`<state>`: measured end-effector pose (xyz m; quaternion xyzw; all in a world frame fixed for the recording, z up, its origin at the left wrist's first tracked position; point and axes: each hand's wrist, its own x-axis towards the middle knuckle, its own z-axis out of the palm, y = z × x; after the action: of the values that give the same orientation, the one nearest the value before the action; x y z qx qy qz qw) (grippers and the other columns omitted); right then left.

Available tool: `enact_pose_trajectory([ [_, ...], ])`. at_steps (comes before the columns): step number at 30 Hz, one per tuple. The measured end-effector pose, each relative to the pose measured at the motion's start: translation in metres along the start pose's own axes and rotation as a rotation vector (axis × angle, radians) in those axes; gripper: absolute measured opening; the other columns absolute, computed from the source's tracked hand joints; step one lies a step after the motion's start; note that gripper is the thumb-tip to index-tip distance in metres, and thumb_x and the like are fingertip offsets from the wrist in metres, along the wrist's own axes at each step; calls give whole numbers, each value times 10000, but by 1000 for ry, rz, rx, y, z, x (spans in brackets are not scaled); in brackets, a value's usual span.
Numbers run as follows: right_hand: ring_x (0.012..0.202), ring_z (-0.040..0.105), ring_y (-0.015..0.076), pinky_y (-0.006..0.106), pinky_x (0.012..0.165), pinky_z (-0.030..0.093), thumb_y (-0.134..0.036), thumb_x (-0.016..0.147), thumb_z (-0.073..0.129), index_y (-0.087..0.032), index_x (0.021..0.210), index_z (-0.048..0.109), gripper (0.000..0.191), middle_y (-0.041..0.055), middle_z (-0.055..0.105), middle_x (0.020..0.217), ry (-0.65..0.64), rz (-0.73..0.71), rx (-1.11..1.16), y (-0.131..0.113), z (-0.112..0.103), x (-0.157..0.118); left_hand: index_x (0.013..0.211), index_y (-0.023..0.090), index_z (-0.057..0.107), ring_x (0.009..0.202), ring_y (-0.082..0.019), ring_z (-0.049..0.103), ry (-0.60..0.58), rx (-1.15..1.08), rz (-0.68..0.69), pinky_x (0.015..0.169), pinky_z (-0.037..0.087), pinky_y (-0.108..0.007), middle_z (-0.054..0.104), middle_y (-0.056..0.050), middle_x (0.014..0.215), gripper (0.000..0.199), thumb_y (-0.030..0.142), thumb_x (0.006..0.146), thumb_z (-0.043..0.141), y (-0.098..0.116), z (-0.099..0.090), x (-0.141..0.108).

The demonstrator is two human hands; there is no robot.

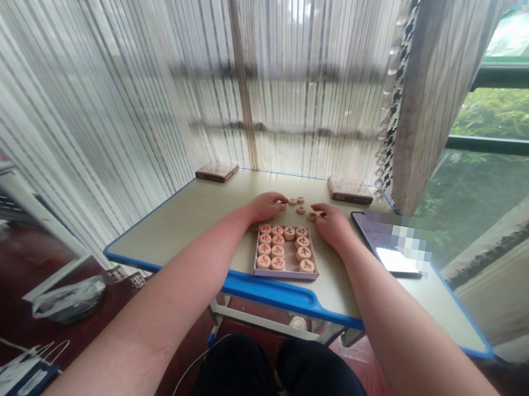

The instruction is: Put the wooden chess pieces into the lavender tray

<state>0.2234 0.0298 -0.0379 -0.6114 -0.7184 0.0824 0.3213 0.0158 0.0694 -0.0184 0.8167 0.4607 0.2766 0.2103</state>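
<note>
A shallow open box [287,275] sits near the table's front edge, holding round wooden Chinese chess pieces with red and black characters. Red pieces [277,251] fill its left columns; dark-lettered ones [303,253] line the right side and part of the top row, with bare box floor between. Beyond the box lie several loose chess pieces [300,209], their characters too small to read. My left hand [265,208] rests left of them, fingers stretched and fingertips by the nearest piece. On the right, my right hand [334,224] has fingers apart, beside or touching a loose piece [312,217].
A phone or tablet [383,241] lies right of my right hand on the blue-edged table [164,222]. Two brown flat boxes stand at the back, one left [217,170] and one right [349,190]. String curtains [302,96] hang behind; bags [70,297] are on the floor.
</note>
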Motion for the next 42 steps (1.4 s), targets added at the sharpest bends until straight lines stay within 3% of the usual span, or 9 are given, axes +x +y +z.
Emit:
enact_pose_trajectory([
  [6, 1070, 539, 220, 310, 899, 402, -259, 798, 427, -145, 1148, 590, 402, 109, 596, 1173, -58, 44, -111, 0, 2, 23, 1047, 156, 654, 762, -165, 610, 48, -32, -94, 765, 473, -284, 682, -75, 948, 353, 203, 724, 523, -4, -2, -1],
  [10, 1169, 466, 195, 334, 986, 320, -312, 862, 363, -198, 1209, 546, 409, 79, 502, 1303, -68, -80, -136, 1, 8, 39, 961, 153, 685, 823, -184, 616, 164, 14, -108, 798, 466, -287, 686, -83, 931, 315, 140, 704, 504, -13, -3, 1],
  [14, 1153, 477, 182, 330, 984, 305, -315, 871, 357, -227, 1145, 598, 376, 41, 568, 1235, -160, -175, -152, 3, 12, 40, 941, 152, 686, 865, -173, 617, 161, 96, -109, 826, 460, -271, 689, -72, 938, 323, 111, 712, 463, -16, -4, 4],
  [23, 873, 623, 196, 238, 761, 429, -202, 742, 491, -167, 866, 716, 259, 84, 706, 867, -36, 55, -192, 6, -8, 34, 989, 149, 672, 876, -150, 620, 132, 228, -135, 817, 462, -228, 693, -55, 957, 333, 154, 743, 447, -13, -6, -1],
  [29, 873, 622, 161, 215, 749, 442, -87, 695, 509, -117, 1093, 616, 413, 74, 691, 957, 31, 145, 26, 15, -6, 34, 984, 145, 671, 886, -158, 617, 153, 250, -119, 819, 460, -241, 692, -60, 960, 327, 170, 744, 452, -13, -8, -7],
  [35, 882, 625, 198, 264, 789, 442, -302, 733, 586, -153, 920, 700, 265, 91, 700, 918, -54, 62, -7, 14, -5, 34, 991, 155, 669, 888, -156, 616, 137, 270, -147, 824, 459, -240, 692, -54, 964, 308, 212, 771, 461, -9, -10, -10],
  [42, 945, 612, 174, 231, 824, 432, -137, 730, 509, -134, 1057, 659, 359, 91, 681, 1013, -63, 113, 62, 18, -3, 39, 986, 160, 670, 872, -161, 617, 129, 302, -102, 811, 458, -247, 694, -54, 949, 310, 249, 771, 464, -15, -9, -8],
])
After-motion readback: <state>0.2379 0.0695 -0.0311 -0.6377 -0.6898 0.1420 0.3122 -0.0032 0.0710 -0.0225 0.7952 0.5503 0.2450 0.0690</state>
